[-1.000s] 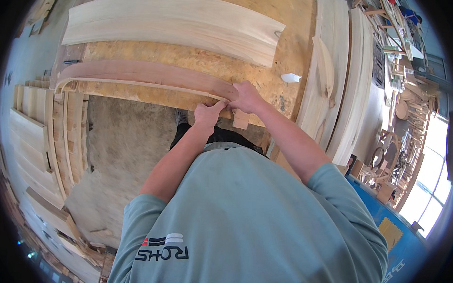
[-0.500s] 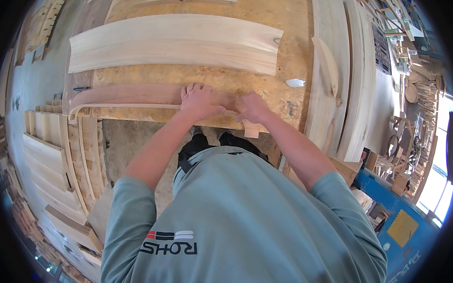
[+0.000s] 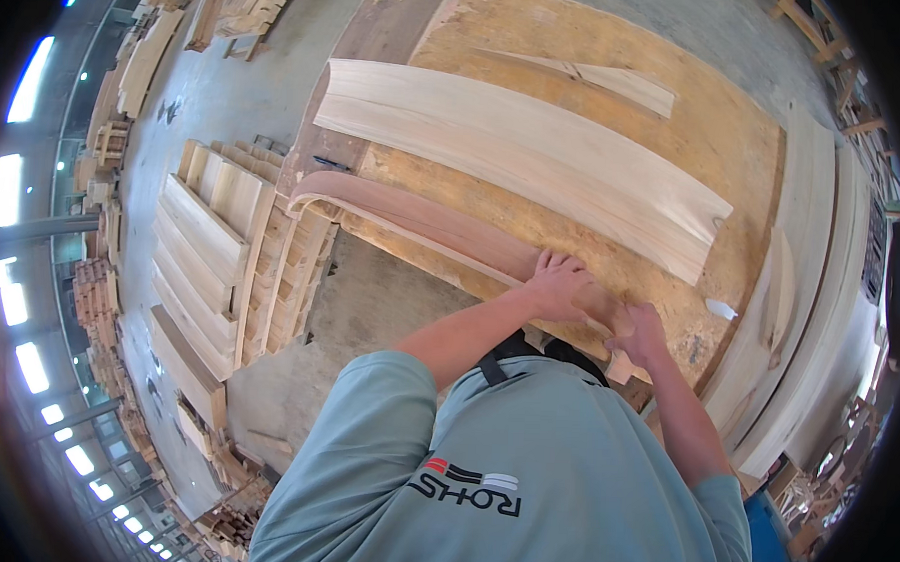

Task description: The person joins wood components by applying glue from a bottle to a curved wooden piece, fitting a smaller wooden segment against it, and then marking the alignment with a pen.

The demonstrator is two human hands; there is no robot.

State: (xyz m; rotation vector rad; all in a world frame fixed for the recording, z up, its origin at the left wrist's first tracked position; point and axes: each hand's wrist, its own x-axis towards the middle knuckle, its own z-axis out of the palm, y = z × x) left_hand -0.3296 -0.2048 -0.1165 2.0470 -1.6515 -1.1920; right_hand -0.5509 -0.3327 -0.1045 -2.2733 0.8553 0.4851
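1. Head view: curved wooden piece [image 3: 423, 216] lies along the counter's [image 3: 718, 122] near edge. Left hand [image 3: 559, 288] over it, fingers slightly apart, can't tell if gripping; right hand's [image 3: 642, 335] fingers look clamped on its right end.
2. Step: reads as steadying by hand; next move likely calls for even two-handed support.
3. Surroundings: counter stained yellow-brown, pale board [image 3: 524, 160] beyond, white bottle [image 3: 721, 309] right. Workshop: stacked boards [image 3: 199, 243] left, concrete floor [image 3: 380, 288].

Head-worn fisheye — steeply downward, close above shirt [image 3: 583, 454] and workbench [image 3: 713, 132].
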